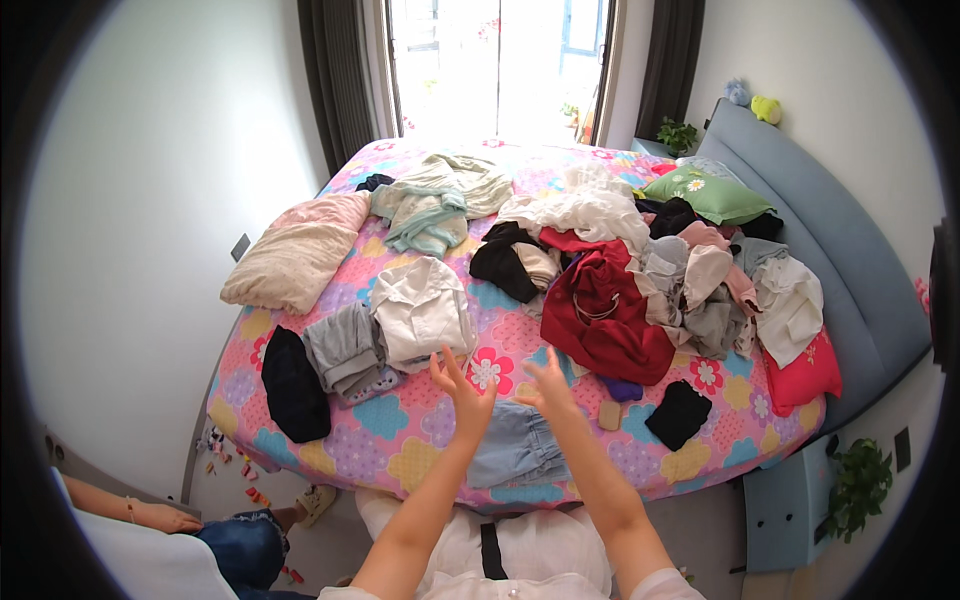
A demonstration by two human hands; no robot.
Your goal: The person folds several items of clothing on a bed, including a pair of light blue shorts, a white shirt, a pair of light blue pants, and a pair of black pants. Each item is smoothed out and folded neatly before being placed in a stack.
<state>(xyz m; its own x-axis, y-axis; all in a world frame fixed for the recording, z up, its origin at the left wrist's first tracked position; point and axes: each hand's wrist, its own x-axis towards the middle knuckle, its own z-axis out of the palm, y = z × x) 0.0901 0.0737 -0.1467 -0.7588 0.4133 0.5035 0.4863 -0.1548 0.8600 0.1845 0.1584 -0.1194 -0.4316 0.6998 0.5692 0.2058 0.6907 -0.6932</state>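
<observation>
Both hands are raised over the near side of the bed, holding nothing. My left hand [466, 394] has its fingers spread, just in front of a folded white shirt [424, 319]. To its right, my right hand [551, 388] is slightly blurred, with fingers apart, near a crumpled dark red garment [611, 319]. Between and below my forearms lies a light blue denim garment [517, 446] with a gathered waistband, partly hidden by my right arm. Folded grey clothing [345, 349] and a black folded garment [295, 386] lie left of the shirt.
A tangled clothes pile [709, 281] covers the bed's right side, by the blue headboard [817, 210]. Folded bedding [300, 255] lies at left. A small black folded cloth [679, 415] rests near right. Another person's hand [169, 518] shows at lower left; toy pieces [257, 496] litter the floor.
</observation>
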